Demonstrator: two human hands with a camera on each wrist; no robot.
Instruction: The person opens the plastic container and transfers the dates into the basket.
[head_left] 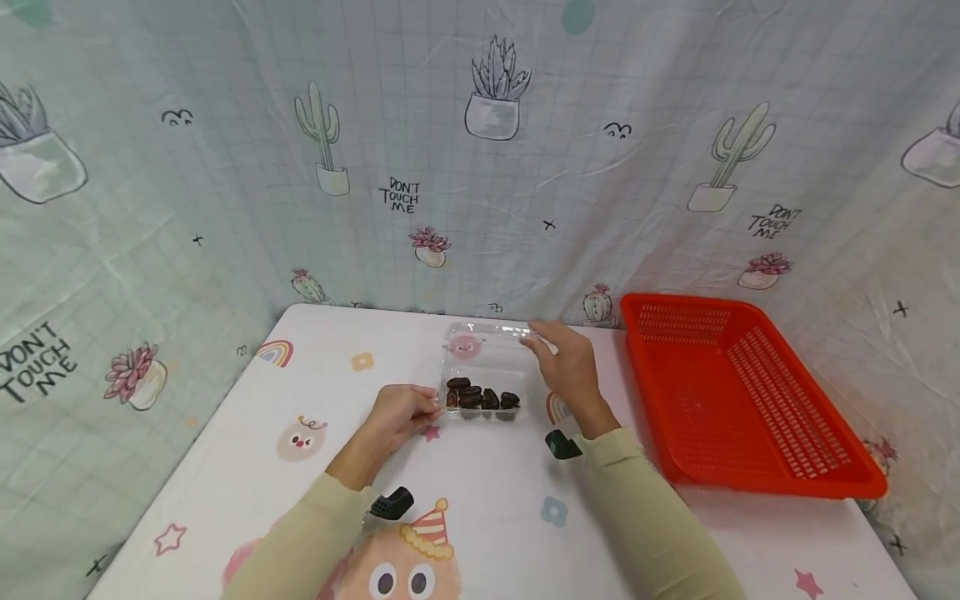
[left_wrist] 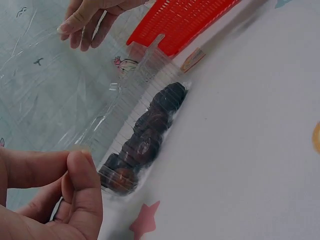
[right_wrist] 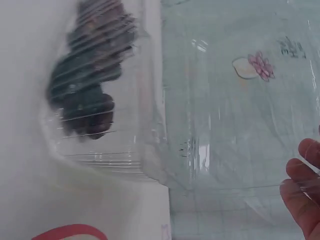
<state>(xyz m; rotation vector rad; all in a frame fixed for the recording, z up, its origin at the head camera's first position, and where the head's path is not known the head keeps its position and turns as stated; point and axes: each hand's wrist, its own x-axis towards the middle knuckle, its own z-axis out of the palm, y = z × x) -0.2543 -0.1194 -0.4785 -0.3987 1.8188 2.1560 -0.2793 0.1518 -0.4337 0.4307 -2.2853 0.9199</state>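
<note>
A clear plastic clamshell box [head_left: 491, 377] lies near the back of the table with its lid [head_left: 501, 348] raised on the far side. Several dark brown dates [head_left: 470, 401] sit along the front of its base, seen through the ribbed wall in both wrist views. My left hand [head_left: 401, 408] pinches the box at its left front, thumb against forefinger. At the lid's far right corner, my right hand [head_left: 572, 367] holds the edge between thumb and fingers. Fingertips [right_wrist: 297, 197] show at the lid's edge in the right wrist view.
To the right stands a red plastic basket [head_left: 678, 367] with slotted walls. A white tablecloth [head_left: 495, 475] with cartoon prints covers the table. Behind it hangs a pale green curtain [head_left: 450, 167] with cactus drawings.
</note>
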